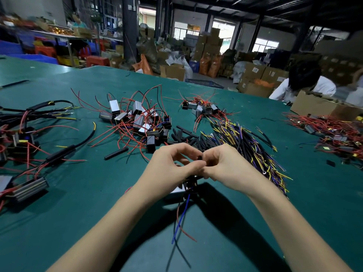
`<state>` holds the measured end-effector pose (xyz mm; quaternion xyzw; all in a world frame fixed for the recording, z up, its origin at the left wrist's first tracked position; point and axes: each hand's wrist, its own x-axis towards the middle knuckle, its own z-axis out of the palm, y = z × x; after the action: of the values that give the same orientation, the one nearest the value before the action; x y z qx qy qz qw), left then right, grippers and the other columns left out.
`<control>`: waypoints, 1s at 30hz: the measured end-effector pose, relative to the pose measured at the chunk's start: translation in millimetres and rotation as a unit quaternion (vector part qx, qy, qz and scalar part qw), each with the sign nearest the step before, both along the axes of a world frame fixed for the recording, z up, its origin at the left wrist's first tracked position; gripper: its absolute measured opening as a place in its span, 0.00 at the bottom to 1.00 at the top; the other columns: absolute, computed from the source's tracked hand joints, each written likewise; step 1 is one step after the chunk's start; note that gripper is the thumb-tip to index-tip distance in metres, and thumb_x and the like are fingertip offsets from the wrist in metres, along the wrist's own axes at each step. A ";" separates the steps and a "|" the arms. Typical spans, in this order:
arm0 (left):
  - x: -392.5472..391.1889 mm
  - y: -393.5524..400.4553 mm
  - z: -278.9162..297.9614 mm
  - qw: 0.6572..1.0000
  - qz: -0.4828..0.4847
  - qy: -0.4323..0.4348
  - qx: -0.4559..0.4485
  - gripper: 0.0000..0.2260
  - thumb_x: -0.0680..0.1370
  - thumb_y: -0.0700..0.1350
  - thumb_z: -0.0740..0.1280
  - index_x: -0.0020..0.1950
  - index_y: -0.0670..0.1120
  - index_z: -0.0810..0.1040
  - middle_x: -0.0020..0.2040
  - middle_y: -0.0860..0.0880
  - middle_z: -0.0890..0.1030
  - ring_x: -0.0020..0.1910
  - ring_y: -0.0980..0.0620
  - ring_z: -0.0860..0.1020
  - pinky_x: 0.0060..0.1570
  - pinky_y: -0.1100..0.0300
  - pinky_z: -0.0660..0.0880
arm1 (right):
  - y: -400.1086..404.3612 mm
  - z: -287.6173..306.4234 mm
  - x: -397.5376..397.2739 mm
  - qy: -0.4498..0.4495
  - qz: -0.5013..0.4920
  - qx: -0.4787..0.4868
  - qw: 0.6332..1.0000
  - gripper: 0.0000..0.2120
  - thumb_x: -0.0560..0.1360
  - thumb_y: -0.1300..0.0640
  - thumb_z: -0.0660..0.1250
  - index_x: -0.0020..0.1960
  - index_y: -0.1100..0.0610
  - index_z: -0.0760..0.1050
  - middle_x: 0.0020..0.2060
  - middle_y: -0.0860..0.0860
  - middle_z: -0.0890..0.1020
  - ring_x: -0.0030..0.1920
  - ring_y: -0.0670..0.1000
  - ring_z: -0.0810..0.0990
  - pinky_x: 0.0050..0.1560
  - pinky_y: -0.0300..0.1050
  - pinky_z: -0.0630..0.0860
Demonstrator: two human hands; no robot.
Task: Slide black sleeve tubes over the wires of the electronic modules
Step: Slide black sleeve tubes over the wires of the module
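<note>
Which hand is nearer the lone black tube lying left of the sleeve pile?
Left. The left hand sits just right of the lone tube; the right hand is farther right.

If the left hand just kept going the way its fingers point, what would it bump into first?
The left hand points right, toward the right hand, and their fingertips already nearly meet around a small black sleeve tube. So it would most likely meet that tube and the right hand's fingers first, though depth is hard to judge.

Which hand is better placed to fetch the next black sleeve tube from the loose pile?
Probably the right hand: the sleeve tubes lie just beyond it, slightly to its side, while the left hand sits farther from them.
</note>
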<state>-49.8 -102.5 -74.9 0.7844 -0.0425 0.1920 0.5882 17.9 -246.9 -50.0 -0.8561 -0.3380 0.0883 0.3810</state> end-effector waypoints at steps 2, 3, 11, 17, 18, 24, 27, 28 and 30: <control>1.1 -1.4 -3.2 1.000 0.023 -0.012 0.004 0.03 0.71 0.39 0.74 0.41 0.47 0.83 0.38 0.51 0.84 0.36 0.54 0.81 0.36 0.65 0.74 | 0.0 0.5 -1.0 -0.002 0.007 -0.008 1.000 0.20 0.69 0.63 0.73 0.23 0.43 0.77 0.17 0.42 0.72 0.20 0.39 0.67 0.24 0.28 0.61; 1.8 -1.4 -4.6 1.000 0.029 -0.012 0.001 0.03 0.71 0.38 0.74 0.40 0.46 0.83 0.37 0.50 0.85 0.37 0.53 0.82 0.38 0.63 0.76 | -0.1 0.6 -1.1 -0.005 0.008 -0.014 1.000 0.18 0.68 0.62 0.74 0.24 0.44 0.77 0.18 0.43 0.72 0.21 0.39 0.67 0.25 0.30 0.62; 3.3 0.4 -10.6 0.999 0.031 0.008 -0.018 0.01 0.72 0.38 0.73 0.40 0.42 0.83 0.32 0.46 0.82 0.31 0.52 0.77 0.39 0.52 0.77 | -17.8 27.0 0.9 0.026 0.002 0.049 0.998 0.03 0.68 0.60 0.75 0.42 0.56 0.82 0.33 0.49 0.84 0.30 0.41 0.78 0.32 0.33 0.73; 3.3 0.7 -11.4 0.999 0.033 0.000 -0.007 0.02 0.72 0.39 0.73 0.39 0.42 0.83 0.32 0.44 0.82 0.30 0.52 0.76 0.39 0.50 0.78 | -6.5 19.4 -3.6 -0.045 -0.003 0.048 0.998 0.03 0.71 0.61 0.73 0.39 0.55 0.83 0.29 0.45 0.82 0.29 0.40 0.76 0.32 0.33 0.72; 2.9 0.3 -11.2 0.999 0.033 0.000 -0.007 0.02 0.72 0.39 0.73 0.39 0.42 0.83 0.32 0.45 0.82 0.30 0.52 0.76 0.39 0.50 0.78 | -6.1 18.5 -3.5 -0.053 -0.006 0.054 0.997 0.03 0.71 0.61 0.73 0.39 0.55 0.83 0.27 0.43 0.81 0.28 0.39 0.75 0.31 0.31 0.71; 1.5 -0.4 -8.1 0.999 0.040 -0.005 -0.007 0.04 0.72 0.39 0.73 0.37 0.43 0.81 0.32 0.45 0.82 0.31 0.52 0.76 0.40 0.50 0.77 | -3.0 14.7 -4.5 -0.110 -0.012 0.103 0.989 0.06 0.72 0.64 0.71 0.37 0.55 0.81 0.31 0.50 0.83 0.31 0.46 0.78 0.35 0.38 0.74; 0.6 -1.8 -5.6 0.999 0.035 -0.005 0.009 0.05 0.72 0.38 0.73 0.37 0.43 0.80 0.34 0.43 0.82 0.32 0.53 0.76 0.38 0.53 0.76 | -4.3 14.5 -2.0 -0.102 -0.032 0.129 0.986 0.08 0.73 0.64 0.70 0.37 0.54 0.78 0.30 0.50 0.81 0.30 0.44 0.74 0.32 0.34 0.70; 0.3 -1.5 -5.2 0.999 0.034 -0.004 0.014 0.05 0.72 0.38 0.73 0.37 0.43 0.80 0.34 0.43 0.82 0.32 0.53 0.76 0.38 0.54 0.76 | -3.8 13.7 -1.9 -0.102 -0.035 0.125 0.986 0.09 0.73 0.64 0.70 0.37 0.54 0.78 0.30 0.51 0.80 0.30 0.44 0.73 0.33 0.35 0.69; 0.3 0.7 -4.7 0.999 0.033 0.001 0.024 0.04 0.72 0.38 0.73 0.37 0.43 0.80 0.33 0.45 0.82 0.32 0.54 0.76 0.36 0.58 0.75 | -1.4 11.6 -1.6 -0.101 -0.035 0.111 0.988 0.09 0.74 0.63 0.69 0.37 0.53 0.77 0.30 0.50 0.79 0.29 0.44 0.73 0.34 0.36 0.69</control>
<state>-49.5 -101.8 -79.6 0.7994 -0.0211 0.2094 0.5627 16.3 -248.3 -38.4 -0.8246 -0.3520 -0.0503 0.4400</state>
